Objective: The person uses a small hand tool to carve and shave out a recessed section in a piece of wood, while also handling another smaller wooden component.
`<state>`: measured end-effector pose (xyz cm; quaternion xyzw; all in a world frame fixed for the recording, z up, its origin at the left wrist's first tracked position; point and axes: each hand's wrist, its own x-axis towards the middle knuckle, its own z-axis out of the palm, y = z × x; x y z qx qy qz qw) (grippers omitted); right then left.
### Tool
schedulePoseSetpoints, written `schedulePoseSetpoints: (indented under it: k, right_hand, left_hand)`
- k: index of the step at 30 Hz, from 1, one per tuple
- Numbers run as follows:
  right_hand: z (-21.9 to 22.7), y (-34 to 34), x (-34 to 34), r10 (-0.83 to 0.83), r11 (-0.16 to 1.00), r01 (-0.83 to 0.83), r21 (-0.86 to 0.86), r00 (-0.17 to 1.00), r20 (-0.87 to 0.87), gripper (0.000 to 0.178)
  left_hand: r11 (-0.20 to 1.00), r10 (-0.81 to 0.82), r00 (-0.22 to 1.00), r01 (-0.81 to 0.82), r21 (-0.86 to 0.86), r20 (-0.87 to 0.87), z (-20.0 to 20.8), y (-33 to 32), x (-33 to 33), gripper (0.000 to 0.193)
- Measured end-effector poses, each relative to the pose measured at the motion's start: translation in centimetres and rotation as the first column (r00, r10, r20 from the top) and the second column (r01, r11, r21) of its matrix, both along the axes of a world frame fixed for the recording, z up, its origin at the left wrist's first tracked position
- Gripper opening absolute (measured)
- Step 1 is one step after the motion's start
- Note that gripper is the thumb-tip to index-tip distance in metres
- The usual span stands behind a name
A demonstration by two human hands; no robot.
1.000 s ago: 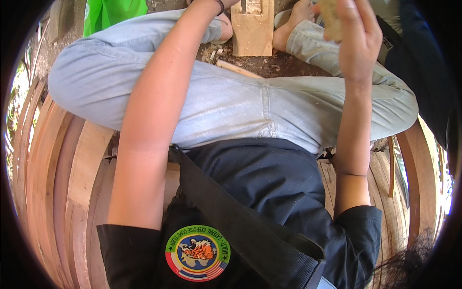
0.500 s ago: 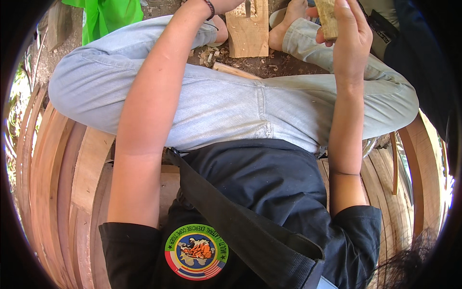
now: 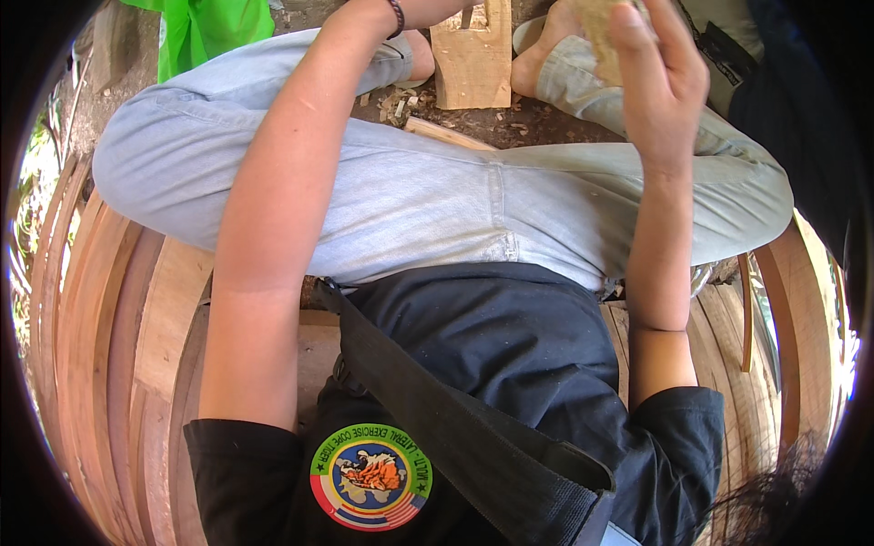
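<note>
The fingers of my right hand are closed on a wooden block, raised, I think, to keep free space around it. My left hand is at the notched board; the frame cuts its fingers, so I cannot tell their grip. The board sits between my feet, probably for easy reach.

Layout about a seated person.
Ahead, a board lies between the feet; the left hand is at its far visible part; a block, in the right hand, is to the board's right. A strip lies nearer; planks flank both sides.
</note>
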<state>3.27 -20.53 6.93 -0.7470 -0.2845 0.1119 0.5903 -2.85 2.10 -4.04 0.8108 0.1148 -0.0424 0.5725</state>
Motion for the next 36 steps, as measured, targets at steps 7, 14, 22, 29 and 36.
schedulePoseSetpoints:
  k: [7, 14, 22, 29, 36]
  right_hand:
    - [3.3, -0.3, -0.3, 0.526, 0.653, -0.285, -0.701, 0.837, 0.150, 0.061]
    - [0.2, -0.3, 1.8, 0.316, 0.898, -0.197, -0.394, 0.910, 0.267, 0.055]
    - [-0.8, -2.3, 3.6, -0.178, 0.960, 0.106, -0.259, 0.946, -0.272, 0.047]
    - [-0.1, -1.9, 2.3, -0.295, 0.947, 0.209, -0.244, 0.867, -0.402, 0.049]
    - [-0.8, -1.0, 1.7, -0.187, 0.966, 0.067, -0.251, 0.849, -0.494, 0.050]
  left_hand:
    - [0.889, -0.269, 0.955, 0.196, 0.414, 0.125, -3.0, 0.1, 0.2, 0.038]
    - [0.937, 0.027, 0.999, -0.015, 0.350, -0.029, -1.1, -1.7, -0.2, 0.037]
    - [0.707, 0.482, 0.874, -0.427, 0.563, 0.058, -1.3, -2.2, -0.1, 0.036]
    - [0.690, 0.543, 0.839, -0.468, 0.552, 0.032, -1.5, -2.1, 0.5, 0.033]
    - [0.859, 0.347, 0.930, -0.264, 0.439, -0.119, 0.0, -0.7, 0.8, 0.036]
